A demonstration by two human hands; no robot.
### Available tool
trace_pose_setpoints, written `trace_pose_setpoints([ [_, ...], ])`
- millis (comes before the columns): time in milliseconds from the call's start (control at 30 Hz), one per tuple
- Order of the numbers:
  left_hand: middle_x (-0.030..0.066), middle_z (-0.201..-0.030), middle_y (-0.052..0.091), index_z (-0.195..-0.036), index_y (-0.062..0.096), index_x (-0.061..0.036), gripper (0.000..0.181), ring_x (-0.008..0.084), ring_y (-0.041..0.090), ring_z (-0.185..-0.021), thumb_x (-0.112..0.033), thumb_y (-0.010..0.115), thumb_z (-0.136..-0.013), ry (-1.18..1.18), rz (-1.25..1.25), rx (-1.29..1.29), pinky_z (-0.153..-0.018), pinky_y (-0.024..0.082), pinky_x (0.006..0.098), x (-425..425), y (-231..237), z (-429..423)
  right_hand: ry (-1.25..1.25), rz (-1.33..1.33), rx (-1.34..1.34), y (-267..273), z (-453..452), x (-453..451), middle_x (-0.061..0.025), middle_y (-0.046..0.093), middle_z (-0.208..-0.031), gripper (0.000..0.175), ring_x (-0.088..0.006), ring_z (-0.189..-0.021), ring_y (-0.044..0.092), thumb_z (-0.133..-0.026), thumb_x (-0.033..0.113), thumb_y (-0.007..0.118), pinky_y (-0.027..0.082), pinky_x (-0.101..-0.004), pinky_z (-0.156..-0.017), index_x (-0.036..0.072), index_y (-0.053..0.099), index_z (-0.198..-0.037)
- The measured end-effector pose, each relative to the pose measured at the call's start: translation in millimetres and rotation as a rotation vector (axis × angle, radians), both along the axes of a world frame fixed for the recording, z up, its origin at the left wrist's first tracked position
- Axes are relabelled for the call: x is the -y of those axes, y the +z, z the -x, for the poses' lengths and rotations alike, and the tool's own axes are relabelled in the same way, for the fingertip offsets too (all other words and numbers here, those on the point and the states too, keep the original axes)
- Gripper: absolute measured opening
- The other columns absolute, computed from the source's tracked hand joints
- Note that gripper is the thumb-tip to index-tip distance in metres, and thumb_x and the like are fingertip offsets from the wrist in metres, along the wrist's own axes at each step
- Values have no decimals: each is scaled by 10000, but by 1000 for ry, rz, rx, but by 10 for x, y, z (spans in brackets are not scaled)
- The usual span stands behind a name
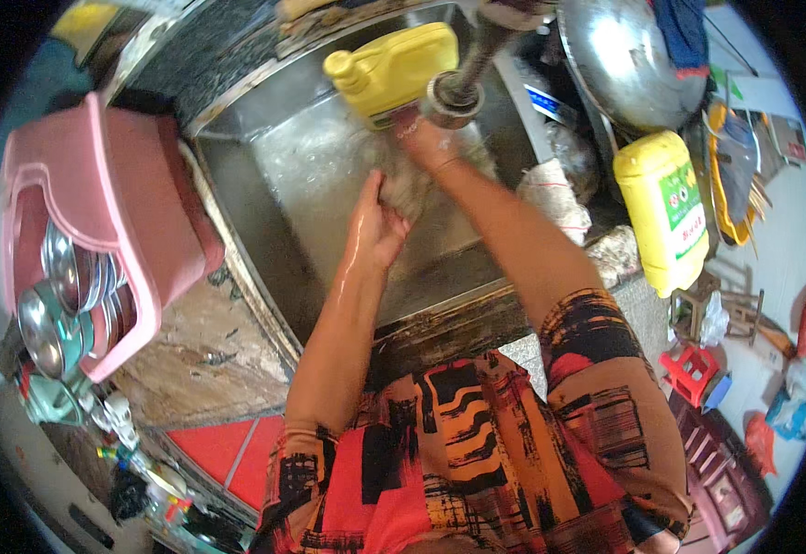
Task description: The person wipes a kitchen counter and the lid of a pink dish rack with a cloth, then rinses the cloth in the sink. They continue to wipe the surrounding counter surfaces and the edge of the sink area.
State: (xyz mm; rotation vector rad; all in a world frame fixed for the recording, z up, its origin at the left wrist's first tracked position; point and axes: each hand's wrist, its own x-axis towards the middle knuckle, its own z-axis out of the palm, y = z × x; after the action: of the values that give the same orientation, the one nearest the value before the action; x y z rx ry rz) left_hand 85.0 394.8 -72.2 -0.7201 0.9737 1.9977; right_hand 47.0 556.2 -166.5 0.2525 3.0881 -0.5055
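Note:
Both hands are over a metal sink (237, 208) with cloudy water in it. My left hand (379, 232) is cupped low in the middle, wet, with its thumb and fingers apart. Beside its palm is a pale greyish blurred mass (406, 183); whether it is cloth or stirred water I cannot tell. My right hand (431, 142) reaches farther in, by the lower edge of a yellow plastic jug (403, 66) lying on its side. Its fingers are blurred and partly hidden, so any grip is unclear. A tap spout (453, 100) hangs just above that hand.
A pink plastic basin (147, 187) stands tilted on the left, with metal bowls (70, 270) in it. To the right are a large wok (635, 59), a labelled yellow jug (663, 208) and a whitish rag (555, 201). A red stool (690, 374) stands on the floor.

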Motion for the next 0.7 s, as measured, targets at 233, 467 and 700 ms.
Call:
trace_pose_setpoints([
  [233,115,-1490,245,-1417,269,-111,729,296,219,-1362,-528,512,-870,-77,156,412,-1009,273,543,500,-286,15,-260,207,360,-340,-456,-119,-204,539,-1082,398,-386,-996,559,-794,370,617,459,-470,-845,69,594,-1053],
  [467,174,-1223,534,-1337,383,-110,599,230,533,-1037,-443,552,-868,-162,107,239,-819,445,431,705,-323,337,240,636,-141,1228,-735,1358,-132,605,-770,238,-361,-739,586,-795,339,566,471,-479,-669,111,636,-807],
  [700,103,-1001,604,-1125,544,-96,367,182,578,-802,-384,528,-899,-23,-43,67,-659,470,342,497,-291,16,217,584,-148,1092,-440,1373,-125,654,-804,263,-361,-669,633,-824,318,510,486,-528,-642,95,634,-760],
])
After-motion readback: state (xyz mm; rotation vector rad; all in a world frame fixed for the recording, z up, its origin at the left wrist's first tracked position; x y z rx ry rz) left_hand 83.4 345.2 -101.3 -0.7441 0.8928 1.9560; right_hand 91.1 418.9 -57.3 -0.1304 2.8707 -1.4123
